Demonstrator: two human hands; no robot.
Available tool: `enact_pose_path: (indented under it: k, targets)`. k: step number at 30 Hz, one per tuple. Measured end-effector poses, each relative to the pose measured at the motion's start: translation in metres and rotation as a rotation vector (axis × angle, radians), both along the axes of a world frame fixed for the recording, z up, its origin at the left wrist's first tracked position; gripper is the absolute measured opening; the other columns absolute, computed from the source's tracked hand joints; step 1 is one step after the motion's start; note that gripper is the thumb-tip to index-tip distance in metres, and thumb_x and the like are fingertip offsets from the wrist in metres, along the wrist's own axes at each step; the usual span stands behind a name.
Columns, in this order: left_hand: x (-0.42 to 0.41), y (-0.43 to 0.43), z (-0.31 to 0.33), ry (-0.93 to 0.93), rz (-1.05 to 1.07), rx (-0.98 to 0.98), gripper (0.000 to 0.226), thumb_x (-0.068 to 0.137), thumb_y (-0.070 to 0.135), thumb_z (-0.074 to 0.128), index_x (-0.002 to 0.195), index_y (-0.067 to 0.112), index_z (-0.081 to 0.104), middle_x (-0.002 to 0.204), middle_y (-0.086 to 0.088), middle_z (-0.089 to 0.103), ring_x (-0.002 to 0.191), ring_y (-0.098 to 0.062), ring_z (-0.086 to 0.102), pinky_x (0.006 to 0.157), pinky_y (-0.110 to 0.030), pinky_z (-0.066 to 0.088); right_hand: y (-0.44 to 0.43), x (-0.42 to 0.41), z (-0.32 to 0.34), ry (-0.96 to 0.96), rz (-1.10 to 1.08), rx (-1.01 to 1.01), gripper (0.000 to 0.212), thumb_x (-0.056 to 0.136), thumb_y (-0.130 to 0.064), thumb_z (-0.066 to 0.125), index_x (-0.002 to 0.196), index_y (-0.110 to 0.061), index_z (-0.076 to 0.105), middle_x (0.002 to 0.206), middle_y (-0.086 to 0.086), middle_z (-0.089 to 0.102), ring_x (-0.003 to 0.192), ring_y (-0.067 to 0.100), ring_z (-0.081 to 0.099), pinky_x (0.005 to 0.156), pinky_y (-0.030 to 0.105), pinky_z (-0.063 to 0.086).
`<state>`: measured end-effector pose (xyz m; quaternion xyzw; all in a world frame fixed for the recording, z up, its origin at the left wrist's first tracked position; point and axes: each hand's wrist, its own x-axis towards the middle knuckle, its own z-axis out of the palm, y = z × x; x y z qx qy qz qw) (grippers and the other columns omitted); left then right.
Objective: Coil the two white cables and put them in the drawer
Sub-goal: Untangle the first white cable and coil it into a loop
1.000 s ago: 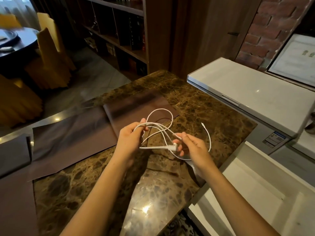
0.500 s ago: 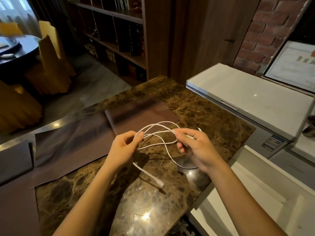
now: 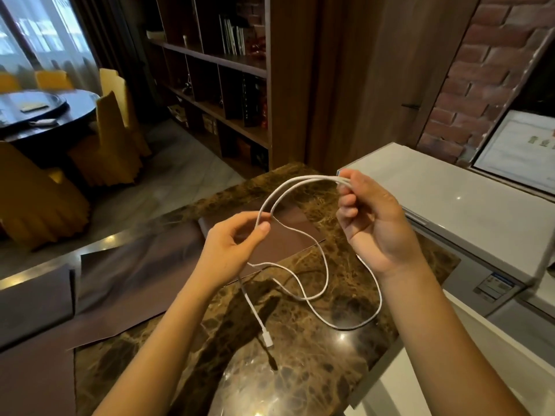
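Above the brown marble table [image 3: 315, 370], a white cable [image 3: 295, 187] is strung between both hands, clear of the surface at the top. Right hand [image 3: 372, 223] is closed around a doubled bend of it, two strands running side by side out of the fist toward the left. Left hand [image 3: 231, 250] pinches the same pair lower down between thumb and forefinger, other fingers loosely curled. Below the hands the slack drops in two open loops [image 3: 354, 324] close to the table; can't tell if they touch. One plug end [image 3: 266, 337] dangles under the left hand, casting a dark shadow on the marble. Only one cable clearly visible. Brown mats [image 3: 135, 280] lie on the table's far left side; a white appliance [image 3: 450, 211] sits just right of the table.
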<state>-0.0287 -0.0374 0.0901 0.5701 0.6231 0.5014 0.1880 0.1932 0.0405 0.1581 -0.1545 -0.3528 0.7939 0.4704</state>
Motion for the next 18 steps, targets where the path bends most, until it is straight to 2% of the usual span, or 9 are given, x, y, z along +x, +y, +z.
enact_pose_path:
  k: [3,5,8,11,14,18]
  targets:
    - [-0.006,-0.003,-0.025,0.054,-0.006,-0.128,0.032,0.091,0.027,0.073,0.123,0.026,0.070,0.107,0.012,0.074,0.098,0.002,0.070,0.086,-0.019,0.057,-0.001,0.000,0.018,0.086,-0.013,-0.048,0.016,0.083,-0.016,0.067,0.088,-0.006,0.079,0.078,0.006,0.066,0.061,0.007,0.065,0.055,0.014,0.055]
    - [-0.015,-0.011,-0.053,0.138,0.025,-0.238,0.040,0.086,0.031,0.079,0.125,0.029,0.069,0.112,0.016,0.072,0.102,0.005,0.067,0.088,-0.014,0.053,0.001,0.002,0.026,0.144,-0.024,-0.082,0.017,0.082,-0.016,0.068,0.087,-0.005,0.079,0.077,0.006,0.066,0.060,0.007,0.066,0.054,0.014,0.055]
    - [-0.028,-0.026,-0.091,0.232,0.060,-0.378,0.039,0.084,0.029,0.081,0.120,0.033,0.069,0.113,0.015,0.071,0.105,-0.002,0.067,0.097,-0.026,0.053,0.007,0.008,0.036,0.219,-0.040,-0.099,0.017,0.085,-0.016,0.066,0.087,-0.003,0.077,0.076,0.006,0.066,0.059,0.007,0.066,0.051,0.015,0.055]
    - [-0.031,-0.037,-0.113,0.288,0.036,-0.474,0.032,0.089,0.025,0.075,0.120,0.032,0.071,0.111,0.016,0.073,0.103,-0.001,0.067,0.100,-0.035,0.055,0.013,0.013,0.045,0.282,-0.051,-0.104,0.019,0.093,-0.016,0.064,0.091,-0.002,0.076,0.078,0.007,0.066,0.060,0.007,0.067,0.052,0.016,0.055]
    - [-0.027,-0.036,-0.112,0.229,0.096,-0.419,0.036,0.089,0.030,0.075,0.124,0.030,0.069,0.114,0.014,0.072,0.104,-0.002,0.067,0.100,-0.038,0.056,0.016,0.013,0.051,0.262,-0.075,-0.096,0.022,0.099,-0.017,0.061,0.092,-0.002,0.075,0.077,0.007,0.066,0.060,0.008,0.067,0.051,0.016,0.055]
    - [-0.007,-0.024,-0.064,-0.002,0.130,-0.220,0.071,0.082,0.042,0.080,0.145,0.033,0.049,0.135,0.017,0.058,0.120,0.001,0.057,0.103,-0.028,0.050,0.016,0.006,0.047,0.167,-0.071,-0.058,0.019,0.093,-0.016,0.064,0.088,-0.004,0.078,0.076,0.005,0.067,0.061,0.007,0.067,0.053,0.015,0.055]
